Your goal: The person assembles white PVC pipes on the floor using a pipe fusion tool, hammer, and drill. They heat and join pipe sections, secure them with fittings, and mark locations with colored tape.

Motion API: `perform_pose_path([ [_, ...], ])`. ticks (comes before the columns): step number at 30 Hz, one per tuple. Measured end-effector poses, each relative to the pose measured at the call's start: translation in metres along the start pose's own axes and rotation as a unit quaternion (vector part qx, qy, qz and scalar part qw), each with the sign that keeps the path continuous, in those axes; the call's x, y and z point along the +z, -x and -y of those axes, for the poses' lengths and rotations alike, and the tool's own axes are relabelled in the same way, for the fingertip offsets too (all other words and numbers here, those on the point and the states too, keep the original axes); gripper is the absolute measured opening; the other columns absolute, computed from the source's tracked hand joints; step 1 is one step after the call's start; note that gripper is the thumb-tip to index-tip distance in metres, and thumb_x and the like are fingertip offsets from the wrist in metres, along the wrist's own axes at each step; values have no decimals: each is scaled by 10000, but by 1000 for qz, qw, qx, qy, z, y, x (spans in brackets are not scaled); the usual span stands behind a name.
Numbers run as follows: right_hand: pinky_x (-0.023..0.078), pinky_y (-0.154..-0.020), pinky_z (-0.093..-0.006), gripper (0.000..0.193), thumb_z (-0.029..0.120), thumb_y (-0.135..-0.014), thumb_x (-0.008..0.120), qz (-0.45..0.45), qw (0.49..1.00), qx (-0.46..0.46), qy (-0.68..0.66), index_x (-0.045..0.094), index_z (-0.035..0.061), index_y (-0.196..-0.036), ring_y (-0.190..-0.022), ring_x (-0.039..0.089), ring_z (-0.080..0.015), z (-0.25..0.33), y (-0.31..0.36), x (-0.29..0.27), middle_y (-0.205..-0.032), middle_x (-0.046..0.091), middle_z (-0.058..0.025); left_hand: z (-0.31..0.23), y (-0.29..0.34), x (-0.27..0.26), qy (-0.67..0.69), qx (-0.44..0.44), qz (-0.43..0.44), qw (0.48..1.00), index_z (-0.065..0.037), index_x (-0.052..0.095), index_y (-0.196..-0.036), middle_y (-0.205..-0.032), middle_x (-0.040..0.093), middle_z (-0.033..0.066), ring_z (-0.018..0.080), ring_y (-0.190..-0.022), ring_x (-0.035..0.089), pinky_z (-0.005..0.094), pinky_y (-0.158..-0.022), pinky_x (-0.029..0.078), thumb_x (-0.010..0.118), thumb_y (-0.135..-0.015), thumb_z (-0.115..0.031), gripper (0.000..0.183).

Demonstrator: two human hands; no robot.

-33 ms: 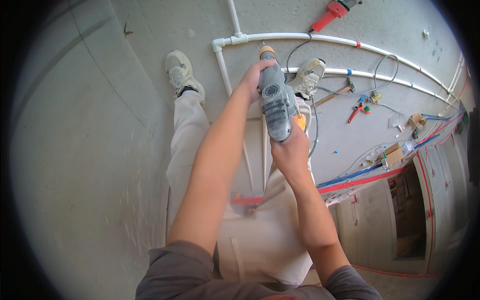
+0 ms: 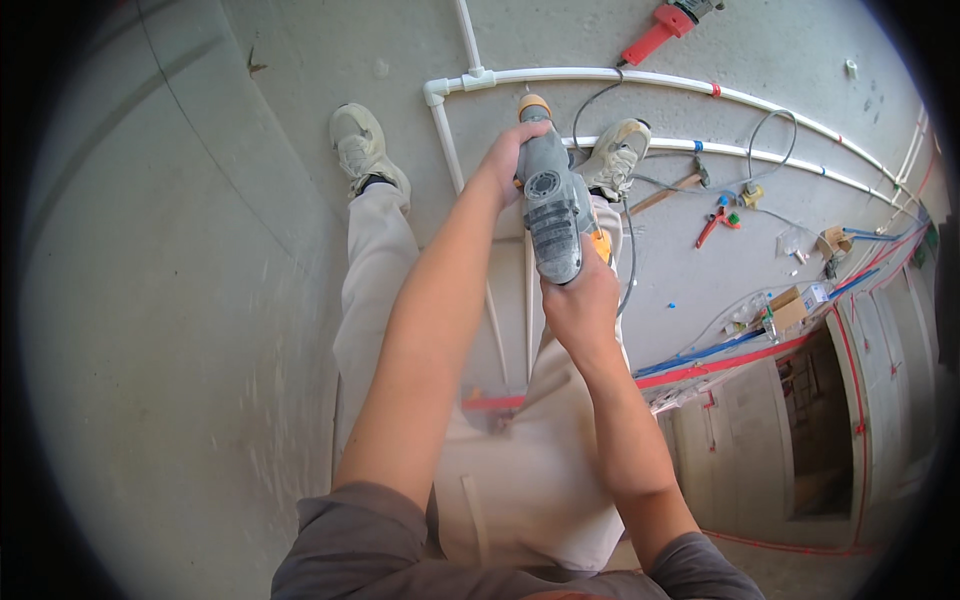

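A grey rotary hammer drill [image 2: 552, 205] with a pale orange collar [image 2: 535, 104] is held between both hands, pointing away from me. My left hand [image 2: 512, 158] is wrapped round the front of its body, just behind the collar. Closed on the rear handle is my right hand [image 2: 585, 300]; that grip hides most of the handle. A thin bit shows at the front of the drill, near the white pipe [image 2: 560, 72] that runs across ahead. I cannot tell whether the bit touches the concrete.
A second white pipe [image 2: 770, 153] passes by my right shoe [image 2: 618, 158]. To the right lie a hammer [image 2: 668, 192], a red-handled tool [image 2: 712, 226], looped grey cable and a cardboard box [image 2: 790, 310]. A red angle grinder [image 2: 660, 32] lies far ahead. A concrete wall [image 2: 180, 330] rises at left.
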State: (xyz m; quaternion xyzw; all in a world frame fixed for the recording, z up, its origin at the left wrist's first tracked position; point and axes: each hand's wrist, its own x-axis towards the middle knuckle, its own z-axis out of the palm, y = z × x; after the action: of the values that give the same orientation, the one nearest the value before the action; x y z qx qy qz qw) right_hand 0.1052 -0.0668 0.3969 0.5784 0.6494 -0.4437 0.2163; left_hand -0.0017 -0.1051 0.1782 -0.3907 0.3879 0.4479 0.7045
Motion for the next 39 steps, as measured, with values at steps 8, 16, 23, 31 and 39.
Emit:
perform_pose_path([
  [8,530,-812,-585,259,122,-858,727,26,999,6,19,605,13,-1059,-942,689,-525,11,-10,-3,-947,731,-273,-8,-7,-7,11,-11,-2,1000,-59,697,-1099,-984,759,114,272,-860,742,425,-832,617,733,-953,-360,336],
  [16,544,-868,-542,340,165,-850,785,35,998,18,44,669,20,-1135,-992,707,-499,29,-34,-18,-989,755,-263,-21,-21,-2,18,-8,-30,999,-78,718,-1081,-953,757,100,277,-841,720,432,-820,601,724,-960,-373,319],
  [23,555,-877,-513,398,183,-854,817,68,995,48,46,698,39,-1205,-1014,728,-470,36,-33,-25,-1036,773,-250,-19,-16,-1,31,-21,-41,998,-76,724,-1075,-976,757,98,275,-877,718,440,-851,590,721,-965,-366,310],
  [31,558,-867,-505,383,179,-822,850,74,995,61,26,724,26,-1149,-991,734,-466,40,-49,-28,-1008,777,-246,-22,-33,-6,30,-21,-31,999,-111,712,-1049,-953,751,78,261,-832,726,436,-808,598,747,-931,-372,289],
  [39,560,-864,-510,384,192,-805,855,89,993,59,41,727,1,-1113,-978,735,-470,43,-68,-45,-1002,772,-261,-25,-47,1,34,-10,-50,998,-85,736,-1077,-1003,770,104,280,-889,727,457,-868,593,707,-975,-387,320],
])
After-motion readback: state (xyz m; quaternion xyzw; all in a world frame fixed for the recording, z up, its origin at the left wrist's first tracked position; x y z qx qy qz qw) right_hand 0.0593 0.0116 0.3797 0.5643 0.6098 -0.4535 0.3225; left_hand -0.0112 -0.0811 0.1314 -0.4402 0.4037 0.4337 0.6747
